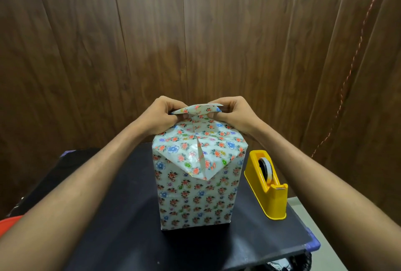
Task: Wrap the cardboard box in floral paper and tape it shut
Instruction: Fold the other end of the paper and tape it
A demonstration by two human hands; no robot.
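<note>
Your left hand and right hand both pinch the far top flap of floral paper on the upright wrapped box mid-counter, so folding it down, then taping from the yellow tape dispenser just right, likely follows.

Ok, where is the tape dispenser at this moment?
In the head view the yellow tape dispenser stands on the dark table, to the right of the wrapped box, apart from it and under the person's right forearm.
</note>
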